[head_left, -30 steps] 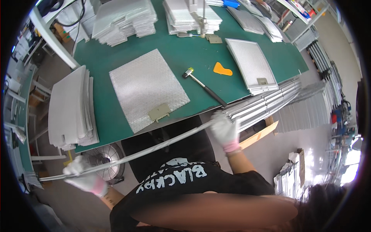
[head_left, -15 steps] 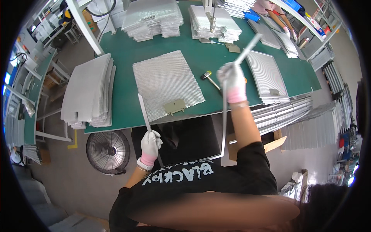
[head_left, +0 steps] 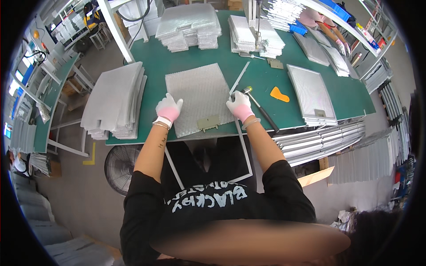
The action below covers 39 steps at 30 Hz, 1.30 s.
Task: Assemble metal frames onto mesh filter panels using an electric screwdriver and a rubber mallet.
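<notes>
A rectangular silver mesh sheet (head_left: 199,95) lies on the green table in front of me, with a beige tabbed plate (head_left: 208,123) on its near edge. My left hand (head_left: 169,108), in a white and pink glove, rests at the sheet's left edge, thumb and forefinger apart. At the right edge my right hand (head_left: 240,106), gloved alike, is closed on a thin metal frame (head_left: 243,150). One strip of this frame angles up past that hand; its near part hangs over my lap. Whether the frame's left strip touches my left hand is hidden.
Right of my right hand lie a hammer (head_left: 262,111) and an orange scraper-like piece (head_left: 279,94). A framed mesh panel (head_left: 312,94) lies farther right. Mesh stacks stand left (head_left: 111,99) and at the back (head_left: 188,26). A co-worker's hands (head_left: 341,46) show at the far right.
My right hand has come down and left to the mesh sheet's right edge with the frame. My left hand has moved up to the left edge. The orange piece now shows fully.
</notes>
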Each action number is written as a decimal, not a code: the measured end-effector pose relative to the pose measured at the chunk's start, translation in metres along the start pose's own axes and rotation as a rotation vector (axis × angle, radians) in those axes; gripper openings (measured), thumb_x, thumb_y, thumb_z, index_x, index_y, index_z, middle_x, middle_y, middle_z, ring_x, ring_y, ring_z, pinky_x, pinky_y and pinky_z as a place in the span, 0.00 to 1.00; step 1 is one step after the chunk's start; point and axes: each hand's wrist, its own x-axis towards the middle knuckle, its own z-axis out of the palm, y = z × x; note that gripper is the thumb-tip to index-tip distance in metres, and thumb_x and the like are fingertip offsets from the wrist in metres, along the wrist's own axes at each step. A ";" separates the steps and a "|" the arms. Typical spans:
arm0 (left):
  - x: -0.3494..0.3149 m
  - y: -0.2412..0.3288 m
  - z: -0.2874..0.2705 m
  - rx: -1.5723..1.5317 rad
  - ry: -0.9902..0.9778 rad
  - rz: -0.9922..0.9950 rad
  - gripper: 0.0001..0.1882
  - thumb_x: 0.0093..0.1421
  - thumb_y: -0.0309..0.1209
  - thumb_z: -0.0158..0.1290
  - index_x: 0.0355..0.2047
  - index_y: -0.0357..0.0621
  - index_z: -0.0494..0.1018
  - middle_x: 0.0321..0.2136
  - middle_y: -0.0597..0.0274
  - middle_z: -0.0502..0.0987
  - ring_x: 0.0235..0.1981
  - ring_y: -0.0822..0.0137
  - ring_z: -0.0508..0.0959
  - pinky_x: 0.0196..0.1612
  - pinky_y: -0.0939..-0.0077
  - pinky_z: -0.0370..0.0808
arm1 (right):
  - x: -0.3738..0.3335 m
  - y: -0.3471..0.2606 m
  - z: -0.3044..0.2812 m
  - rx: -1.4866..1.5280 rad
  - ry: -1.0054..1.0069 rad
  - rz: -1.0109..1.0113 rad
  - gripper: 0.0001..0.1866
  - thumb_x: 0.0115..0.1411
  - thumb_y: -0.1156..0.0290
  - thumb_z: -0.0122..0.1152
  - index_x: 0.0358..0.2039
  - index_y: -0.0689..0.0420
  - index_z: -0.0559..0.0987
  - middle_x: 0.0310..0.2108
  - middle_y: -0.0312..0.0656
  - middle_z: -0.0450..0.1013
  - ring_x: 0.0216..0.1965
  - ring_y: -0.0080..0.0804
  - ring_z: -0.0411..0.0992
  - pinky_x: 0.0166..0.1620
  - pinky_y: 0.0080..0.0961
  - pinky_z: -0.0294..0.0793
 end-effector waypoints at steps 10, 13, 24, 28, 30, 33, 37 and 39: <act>0.056 -0.046 0.039 -0.722 0.350 0.257 0.29 0.57 0.31 0.60 0.55 0.29 0.65 0.49 0.36 0.72 0.53 0.41 0.73 0.57 0.58 0.70 | -0.020 0.015 -0.024 0.106 0.009 -0.214 0.16 0.53 0.68 0.60 0.39 0.65 0.73 0.30 0.54 0.76 0.37 0.53 0.76 0.43 0.39 0.75; -0.078 0.032 0.015 -0.826 0.168 0.356 0.21 0.65 0.37 0.53 0.51 0.33 0.71 0.44 0.45 0.77 0.48 0.50 0.76 0.56 0.62 0.70 | -0.048 0.010 -0.029 0.234 0.002 -0.050 0.17 0.54 0.66 0.59 0.40 0.64 0.73 0.29 0.55 0.76 0.37 0.55 0.76 0.44 0.41 0.75; -0.156 0.105 0.096 -2.293 -0.574 -0.258 0.14 0.69 0.37 0.49 0.51 0.45 0.70 0.45 0.62 0.76 0.49 0.60 0.75 0.56 0.61 0.72 | -0.150 0.013 -0.016 0.246 0.284 -0.381 0.28 0.64 0.71 0.53 0.63 0.63 0.63 0.49 0.58 0.73 0.44 0.57 0.75 0.47 0.43 0.74; -0.087 0.120 0.097 -2.438 -0.667 -0.206 0.13 0.67 0.35 0.52 0.47 0.43 0.69 0.46 0.58 0.74 0.51 0.60 0.73 0.56 0.62 0.71 | -0.171 0.003 -0.004 1.091 -0.139 0.105 0.28 0.68 0.74 0.47 0.68 0.60 0.58 0.35 0.40 0.71 0.23 0.22 0.68 0.28 0.17 0.68; -0.077 0.135 0.092 -2.404 -0.597 -0.277 0.12 0.65 0.31 0.54 0.45 0.40 0.69 0.45 0.55 0.73 0.49 0.60 0.72 0.53 0.62 0.72 | -0.167 -0.003 -0.004 1.396 -0.202 0.152 0.28 0.69 0.76 0.44 0.69 0.58 0.56 0.31 0.32 0.65 0.21 0.11 0.56 0.24 0.09 0.57; -0.071 0.141 0.104 -2.392 -0.526 -0.275 0.11 0.64 0.29 0.55 0.44 0.37 0.69 0.42 0.55 0.73 0.44 0.61 0.73 0.49 0.63 0.73 | -0.163 0.000 0.000 1.371 -0.169 0.147 0.30 0.69 0.76 0.45 0.70 0.58 0.54 0.30 0.33 0.66 0.19 0.13 0.58 0.22 0.11 0.58; -0.073 0.152 0.106 -2.392 -0.466 -0.285 0.10 0.65 0.30 0.54 0.42 0.36 0.70 0.37 0.56 0.75 0.40 0.63 0.76 0.47 0.69 0.74 | -0.158 -0.008 -0.002 1.321 -0.099 0.206 0.30 0.68 0.77 0.45 0.70 0.59 0.54 0.30 0.33 0.66 0.19 0.13 0.58 0.22 0.11 0.57; -0.073 0.155 0.106 -2.369 -0.454 -0.243 0.10 0.66 0.31 0.53 0.42 0.36 0.71 0.35 0.56 0.75 0.39 0.63 0.76 0.46 0.70 0.75 | -0.155 -0.008 -0.003 1.320 -0.115 0.215 0.31 0.68 0.78 0.44 0.70 0.60 0.51 0.30 0.34 0.67 0.18 0.14 0.58 0.21 0.11 0.56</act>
